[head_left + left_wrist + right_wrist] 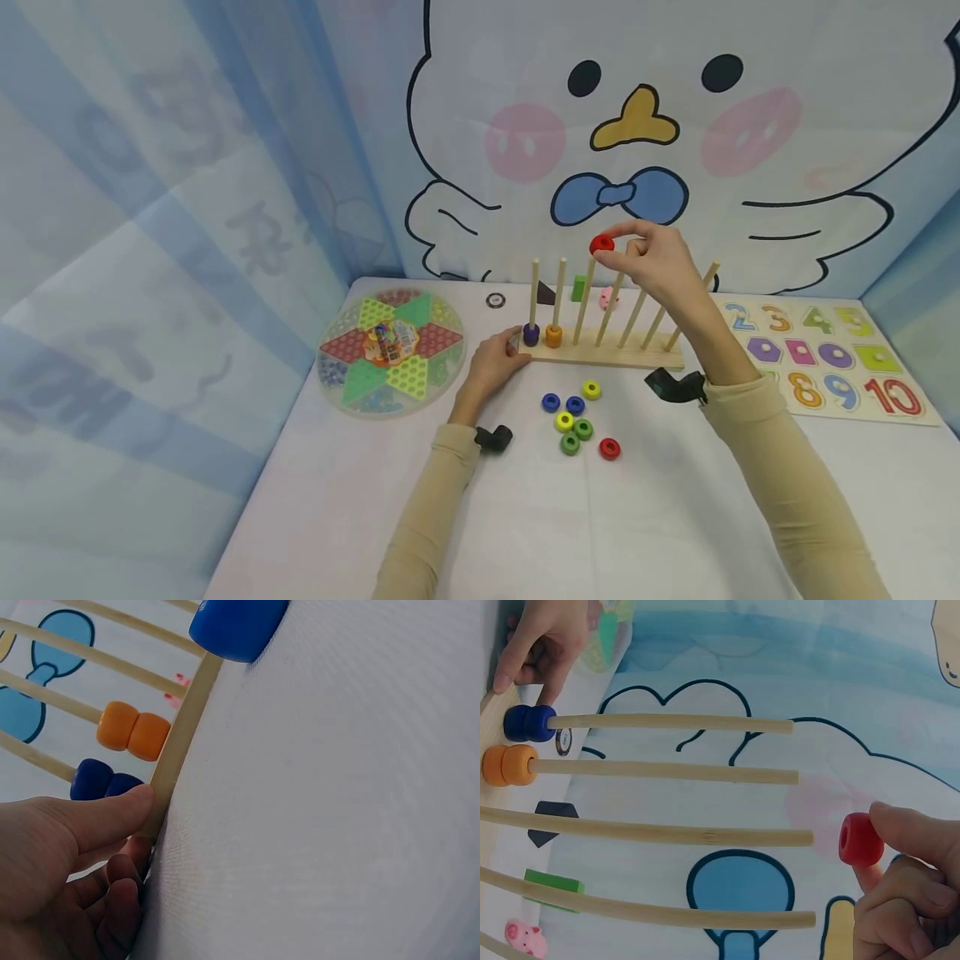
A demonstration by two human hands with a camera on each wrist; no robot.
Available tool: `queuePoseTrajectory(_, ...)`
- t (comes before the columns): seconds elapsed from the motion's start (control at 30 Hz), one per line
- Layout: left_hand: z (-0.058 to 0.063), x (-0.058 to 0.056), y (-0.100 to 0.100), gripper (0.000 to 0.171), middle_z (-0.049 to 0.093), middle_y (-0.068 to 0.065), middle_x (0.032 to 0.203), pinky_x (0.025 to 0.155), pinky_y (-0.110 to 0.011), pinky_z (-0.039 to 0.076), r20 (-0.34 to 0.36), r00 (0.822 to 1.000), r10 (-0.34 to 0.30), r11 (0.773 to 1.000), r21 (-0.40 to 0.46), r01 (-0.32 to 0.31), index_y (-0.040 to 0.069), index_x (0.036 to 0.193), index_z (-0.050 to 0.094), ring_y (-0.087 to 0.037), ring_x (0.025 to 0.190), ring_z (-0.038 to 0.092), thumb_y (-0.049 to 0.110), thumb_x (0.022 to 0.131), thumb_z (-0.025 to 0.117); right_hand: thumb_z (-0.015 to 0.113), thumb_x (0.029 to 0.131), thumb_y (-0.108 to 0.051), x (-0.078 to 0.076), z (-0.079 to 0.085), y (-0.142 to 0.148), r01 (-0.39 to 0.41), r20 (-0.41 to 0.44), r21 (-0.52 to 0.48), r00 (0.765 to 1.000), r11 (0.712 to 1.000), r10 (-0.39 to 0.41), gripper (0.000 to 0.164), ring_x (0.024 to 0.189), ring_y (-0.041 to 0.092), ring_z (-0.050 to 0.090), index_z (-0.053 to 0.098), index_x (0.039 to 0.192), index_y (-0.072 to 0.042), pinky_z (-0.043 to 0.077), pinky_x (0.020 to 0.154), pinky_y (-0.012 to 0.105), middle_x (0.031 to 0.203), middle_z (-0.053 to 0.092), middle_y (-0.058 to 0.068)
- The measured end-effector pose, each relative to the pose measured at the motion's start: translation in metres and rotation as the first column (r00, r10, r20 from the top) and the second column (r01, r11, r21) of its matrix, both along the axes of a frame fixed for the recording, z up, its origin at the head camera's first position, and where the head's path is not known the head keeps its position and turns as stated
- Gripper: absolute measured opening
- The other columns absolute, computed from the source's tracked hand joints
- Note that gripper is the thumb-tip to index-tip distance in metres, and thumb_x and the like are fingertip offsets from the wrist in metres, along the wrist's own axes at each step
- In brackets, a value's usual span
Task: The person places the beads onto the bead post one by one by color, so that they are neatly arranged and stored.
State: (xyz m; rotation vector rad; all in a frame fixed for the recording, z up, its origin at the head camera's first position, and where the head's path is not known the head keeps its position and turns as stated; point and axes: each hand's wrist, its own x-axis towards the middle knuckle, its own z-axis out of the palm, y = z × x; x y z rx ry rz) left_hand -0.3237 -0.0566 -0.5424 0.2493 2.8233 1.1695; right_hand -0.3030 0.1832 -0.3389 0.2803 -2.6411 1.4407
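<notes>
A red bead (pixel 602 243) is pinched between thumb and finger of my right hand (pixel 654 260). In the right wrist view the red bead (pixel 860 840) stands just off the tip of the third peg (pixel 727 836), not touching it. My left hand (pixel 495 362) grips the left end of the wooden peg board (pixel 615 354); in the left wrist view its thumb lies on the board's edge (pixel 176 750). Two dark blue beads (pixel 529 723) sit stacked on the first peg and two orange beads (pixel 508 765) on the second. The other pegs carry no beads.
Loose yellow (pixel 592 389), blue (pixel 551 402), green (pixel 570 443) and red beads (pixel 610 448) lie in front of the board. A round star-patterned game board (pixel 392 354) is at left, a number puzzle (pixel 832 358) at right. Small blocks and a pig figure (pixel 608 298) stand behind.
</notes>
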Motion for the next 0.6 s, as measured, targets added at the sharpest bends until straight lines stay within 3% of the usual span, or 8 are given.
queuePoseTrajectory(0.3,0.001,0.001,0.0,0.059,0.057,0.004,0.072,0.056,-0.025,0.037,0.003,1.0,-0.005,1.0,-0.006,0.005,0.015,0.137,0.052,-0.01,0.06,0.048,0.03,0.084,0.073,0.07,0.086,-0.034,-0.004,-0.014,-0.005,0.048,0.026,0.088,0.998,0.995,-0.051,0.045,0.046,0.018,0.037,0.06,0.122,-0.009,0.027,0.039,0.028,0.057,0.042,0.006)
queuePoseTrajectory(0.6,0.001,0.001,0.001,0.059,0.058,0.004,0.074,0.057,-0.025,0.038,0.006,1.0,0.002,1.0,0.001,-0.002,0.016,0.137,0.052,-0.01,0.061,0.049,0.03,0.084,0.073,0.069,0.087,-0.033,0.0,-0.021,-0.005,0.04,-0.052,0.075,0.998,0.996,-0.036,0.041,0.043,0.019,0.035,0.062,0.121,-0.01,0.024,0.037,0.028,0.055,0.041,0.007)
